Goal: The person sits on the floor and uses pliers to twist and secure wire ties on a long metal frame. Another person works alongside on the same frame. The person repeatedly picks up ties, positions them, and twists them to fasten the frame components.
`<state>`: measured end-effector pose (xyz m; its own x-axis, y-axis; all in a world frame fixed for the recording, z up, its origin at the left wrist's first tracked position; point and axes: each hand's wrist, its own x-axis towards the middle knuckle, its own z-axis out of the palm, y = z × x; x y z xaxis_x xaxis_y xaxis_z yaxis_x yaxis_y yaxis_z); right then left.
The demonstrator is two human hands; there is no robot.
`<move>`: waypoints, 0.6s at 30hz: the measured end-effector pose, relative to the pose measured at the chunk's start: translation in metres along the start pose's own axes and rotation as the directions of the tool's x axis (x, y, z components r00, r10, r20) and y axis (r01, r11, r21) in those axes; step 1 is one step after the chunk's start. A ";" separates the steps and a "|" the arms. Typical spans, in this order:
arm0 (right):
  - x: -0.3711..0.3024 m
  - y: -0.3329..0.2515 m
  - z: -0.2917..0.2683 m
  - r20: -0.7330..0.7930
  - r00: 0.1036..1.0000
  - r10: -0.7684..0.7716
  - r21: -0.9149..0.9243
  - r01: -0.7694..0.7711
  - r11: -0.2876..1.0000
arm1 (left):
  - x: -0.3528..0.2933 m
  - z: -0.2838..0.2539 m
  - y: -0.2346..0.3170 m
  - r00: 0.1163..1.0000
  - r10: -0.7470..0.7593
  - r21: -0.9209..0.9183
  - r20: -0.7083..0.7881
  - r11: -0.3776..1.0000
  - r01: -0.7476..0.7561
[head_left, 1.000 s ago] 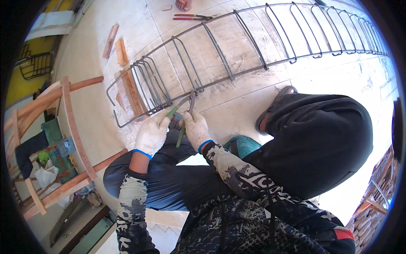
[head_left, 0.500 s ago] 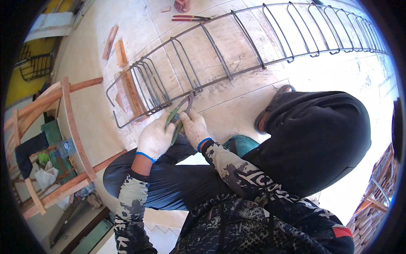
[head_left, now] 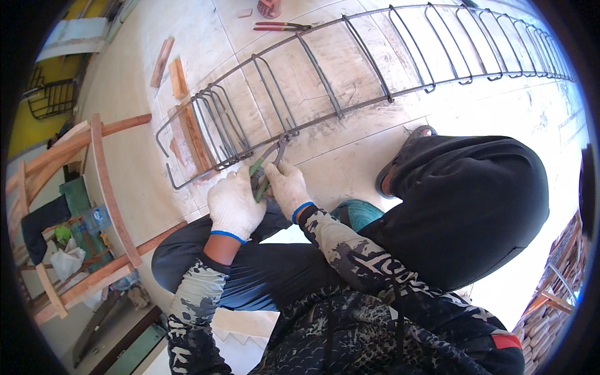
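Both my hands wear white knit gloves with blue cuffs. Between them is a pair of green-handled pincers [head_left: 281, 147]. My left hand [head_left: 236, 204] is closed round the handles, and my right hand [head_left: 287, 187] grips them from the other side, just below the metal head. The pincers' jaws meet the near long bar of a steel rebar cage [head_left: 339, 115] where a stirrup crosses it. Whether a tie wire sits in the jaws is too small to tell. The cage lies on the tiled floor, running from the left middle to the far right.
Red-handled pincers [head_left: 281, 27] lie beyond the cage, near a person's foot [head_left: 269, 8]. Wood blocks [head_left: 179, 79] rest by the cage's left end, with a longer piece [head_left: 195, 139] beneath it. A wooden frame [head_left: 107, 181] stands at left. My sandalled foot [head_left: 386, 178] is at right.
My left hand and forearm have shifted slightly to the right, and the pincers' handles have come closer together. My right hand and the cage stay almost in place.
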<state>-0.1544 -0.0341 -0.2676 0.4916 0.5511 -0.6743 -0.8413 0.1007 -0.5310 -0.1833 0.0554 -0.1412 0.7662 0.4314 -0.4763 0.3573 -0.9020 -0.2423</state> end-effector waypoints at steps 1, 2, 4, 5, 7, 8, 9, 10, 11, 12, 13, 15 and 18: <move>0.000 -0.002 0.000 -0.004 1.000 0.008 0.025 -0.007 1.000 | 0.001 -0.002 0.000 1.000 0.003 -0.030 -0.022 1.000 -0.003; 0.000 -0.004 0.001 -0.008 1.000 0.015 0.050 -0.015 0.999 | 0.001 -0.002 -0.001 0.999 0.005 -0.059 -0.044 0.998 -0.007; -0.002 -0.005 0.002 0.000 1.000 0.022 0.063 -0.022 0.998 | 0.001 -0.002 -0.003 0.999 -0.003 -0.082 -0.032 0.997 0.001; -0.002 -0.005 0.002 0.004 1.000 0.025 0.069 -0.025 0.997 | 0.001 -0.002 -0.003 1.000 -0.007 -0.094 -0.026 0.996 0.005; 0.001 -0.003 0.000 0.006 1.000 0.025 0.017 -0.025 1.000 | 0.001 -0.005 -0.002 1.000 -0.010 -0.099 -0.008 0.995 0.009; 0.002 -0.001 -0.002 0.007 1.000 0.025 -0.010 -0.025 1.000 | 0.002 -0.006 -0.002 1.000 -0.011 -0.102 0.001 0.995 0.011; 0.003 -0.001 -0.001 -0.001 1.000 0.021 -0.007 -0.021 1.000 | 0.001 -0.006 -0.003 1.000 -0.011 -0.131 -0.008 0.991 0.010; 0.003 -0.001 -0.001 -0.008 1.000 0.017 -0.005 -0.017 1.000 | 0.000 -0.005 -0.005 1.000 -0.012 -0.161 -0.018 0.987 0.009; 0.004 -0.001 0.000 -0.015 1.000 0.013 -0.003 -0.013 1.000 | 0.000 -0.005 -0.006 1.000 -0.012 -0.189 -0.027 0.982 0.007; 0.004 -0.002 0.000 -0.015 1.000 0.028 0.002 -0.027 1.000 | 0.001 -0.008 -0.007 1.000 -0.005 -0.242 -0.012 0.970 0.002; 0.005 -0.003 -0.001 -0.015 0.999 0.042 0.007 -0.042 0.999 | 0.002 -0.014 -0.007 1.000 0.003 -0.294 0.002 0.956 -0.003; 0.007 -0.008 -0.003 -0.001 0.998 0.070 -0.024 -0.070 0.997 | 0.005 -0.016 -0.010 0.999 0.008 -0.355 0.042 0.935 0.007; 0.014 -0.013 -0.010 0.058 0.991 0.117 -0.022 -0.116 0.993 | 0.011 -0.011 -0.021 0.990 -0.002 -0.409 0.139 0.910 0.060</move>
<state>-0.1347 -0.0361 -0.2754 0.3761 0.6063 -0.7006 -0.8873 0.0180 -0.4608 -0.1767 0.0789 -0.1324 0.6838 0.4315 -0.5884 0.5895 -0.8019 0.0971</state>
